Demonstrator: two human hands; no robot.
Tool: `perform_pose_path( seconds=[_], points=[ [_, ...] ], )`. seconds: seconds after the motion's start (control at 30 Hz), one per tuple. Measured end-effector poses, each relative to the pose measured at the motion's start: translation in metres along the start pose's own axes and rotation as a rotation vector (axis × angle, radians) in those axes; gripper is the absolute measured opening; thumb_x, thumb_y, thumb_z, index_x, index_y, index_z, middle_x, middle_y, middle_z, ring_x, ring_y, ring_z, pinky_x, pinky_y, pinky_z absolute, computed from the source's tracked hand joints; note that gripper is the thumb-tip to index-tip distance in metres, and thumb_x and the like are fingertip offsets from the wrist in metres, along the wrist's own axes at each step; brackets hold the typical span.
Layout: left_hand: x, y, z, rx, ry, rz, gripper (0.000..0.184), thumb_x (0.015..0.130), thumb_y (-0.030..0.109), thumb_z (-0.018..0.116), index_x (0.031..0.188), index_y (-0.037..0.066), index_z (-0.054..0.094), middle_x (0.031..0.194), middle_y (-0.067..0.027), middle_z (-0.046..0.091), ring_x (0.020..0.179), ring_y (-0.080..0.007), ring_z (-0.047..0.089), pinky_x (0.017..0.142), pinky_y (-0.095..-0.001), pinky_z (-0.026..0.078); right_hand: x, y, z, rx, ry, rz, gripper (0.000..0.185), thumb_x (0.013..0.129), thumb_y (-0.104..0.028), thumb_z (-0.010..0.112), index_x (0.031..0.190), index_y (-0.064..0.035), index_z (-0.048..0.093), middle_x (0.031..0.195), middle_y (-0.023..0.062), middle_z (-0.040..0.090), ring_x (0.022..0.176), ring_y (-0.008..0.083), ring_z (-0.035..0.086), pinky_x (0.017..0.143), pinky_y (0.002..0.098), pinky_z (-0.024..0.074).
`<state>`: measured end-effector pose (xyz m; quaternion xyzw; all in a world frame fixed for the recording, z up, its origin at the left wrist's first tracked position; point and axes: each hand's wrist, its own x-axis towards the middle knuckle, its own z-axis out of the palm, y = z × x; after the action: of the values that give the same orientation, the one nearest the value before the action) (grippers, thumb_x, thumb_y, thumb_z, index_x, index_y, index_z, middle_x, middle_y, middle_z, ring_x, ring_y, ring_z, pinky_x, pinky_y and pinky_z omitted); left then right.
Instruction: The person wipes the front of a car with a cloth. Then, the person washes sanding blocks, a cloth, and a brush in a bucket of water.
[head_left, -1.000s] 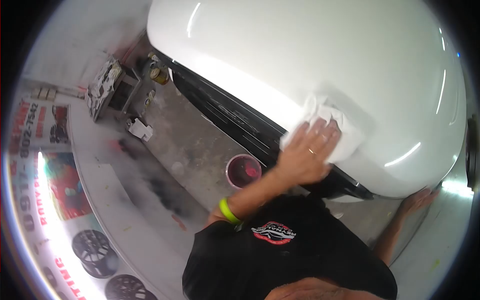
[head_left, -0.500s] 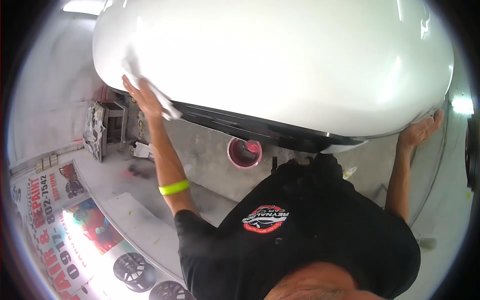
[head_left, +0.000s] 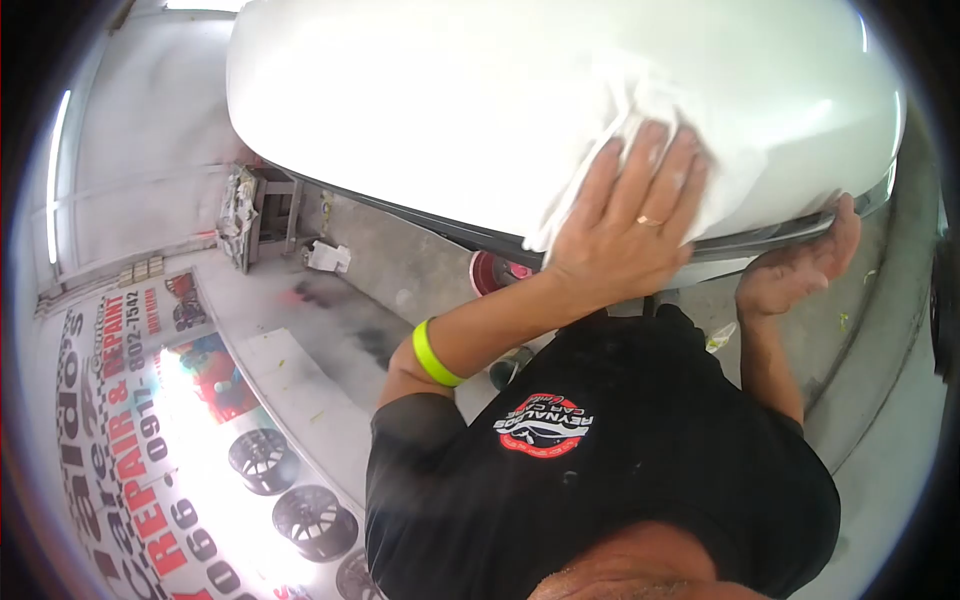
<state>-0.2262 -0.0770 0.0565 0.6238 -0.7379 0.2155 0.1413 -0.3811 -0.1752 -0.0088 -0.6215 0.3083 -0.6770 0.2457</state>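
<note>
A glossy white car panel (head_left: 400,110), shaped like a hood, fills the upper middle, with a dark strip along its near edge. My left hand (head_left: 630,215), wearing a ring, presses a crumpled white cloth (head_left: 625,110) onto the panel right of centre. Its fingers lie spread over the cloth; the thumb is hidden. At the near right edge of the panel is my right hand (head_left: 800,265), palm turned up and fingers stretched along the rim. Nothing shows inside it.
Below the panel, a red bucket (head_left: 487,272) stands on the concrete floor. A grey stand (head_left: 265,215) and crumpled white paper (head_left: 328,257) are at the left. A printed banner (head_left: 130,400) with wheel pictures lies lower left. A dark round object (head_left: 510,368) sits by my torso.
My left hand has swept the cloth from the panel's left edge across to the right side. My right hand has shifted slightly left along the rim. The view has shifted a little.
</note>
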Motion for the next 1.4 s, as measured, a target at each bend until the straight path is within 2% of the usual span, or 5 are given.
perform_pose_path(
  seconds=[0.43,0.73,0.93,1.27,1.4],
  points=[
    [0.163,0.133,0.058,0.209,0.238,0.036,0.059,0.080,0.033,0.057,0.129,0.000,0.055,0.139,-0.0130,0.049,0.135,-0.0322,0.035,0.113,-0.0503,0.020,0.026,-0.013,-0.060,0.174,0.110,0.016,0.070,0.100,-0.056,0.017,0.144,-0.0015,0.016,0.146,0.0179,0.032,0.134,0.0279,0.033,0.114,0.0418,0.0241],
    [0.047,0.061,0.008,-0.164,0.205,-0.167,0.062,0.084,0.038,0.060,0.135,0.006,0.048,0.143,-0.0100,0.045,0.135,-0.0290,0.037,0.111,-0.0479,0.028,0.002,0.006,-0.053,0.006,-0.084,-0.009,0.061,0.103,-0.042,0.019,0.143,0.0036,0.024,0.148,0.0206,0.024,0.136,0.0335,0.030,0.112,0.0438,0.0244],
    [-0.065,-0.071,-0.035,-0.040,0.280,-0.694,0.067,0.087,0.040,0.057,0.141,0.004,0.040,0.145,-0.0205,0.039,0.137,-0.0402,0.031,0.113,-0.0511,0.023,-0.019,-0.029,-0.004,-0.243,-0.158,-0.146,0.055,0.104,-0.033,0.025,0.143,0.0055,0.025,0.148,0.0214,0.026,0.136,0.0328,0.029,0.113,0.0456,0.0218],
    [-0.194,-0.390,-0.034,-0.059,0.375,-0.883,0.065,0.092,0.044,0.044,0.142,0.003,0.039,0.148,-0.0237,0.033,0.140,-0.0403,0.026,0.115,-0.0507,0.016,-0.061,-0.071,0.086,-0.320,0.158,0.040,0.051,0.103,-0.028,0.029,0.143,0.0047,0.029,0.145,0.0268,0.030,0.132,0.0400,0.035,0.110,0.0464,0.0310],
    [-0.229,-0.499,-0.025,-0.058,0.438,-0.883,0.064,0.090,0.045,0.046,0.140,0.004,0.042,0.147,-0.0232,0.036,0.138,-0.0409,0.028,0.113,-0.0513,0.020,-0.060,-0.036,0.084,-0.940,0.091,-0.484,0.052,0.103,-0.027,0.032,0.143,0.0051,0.028,0.148,0.0256,0.027,0.137,0.0379,0.031,0.113,0.0462,0.0276]
  ],
)
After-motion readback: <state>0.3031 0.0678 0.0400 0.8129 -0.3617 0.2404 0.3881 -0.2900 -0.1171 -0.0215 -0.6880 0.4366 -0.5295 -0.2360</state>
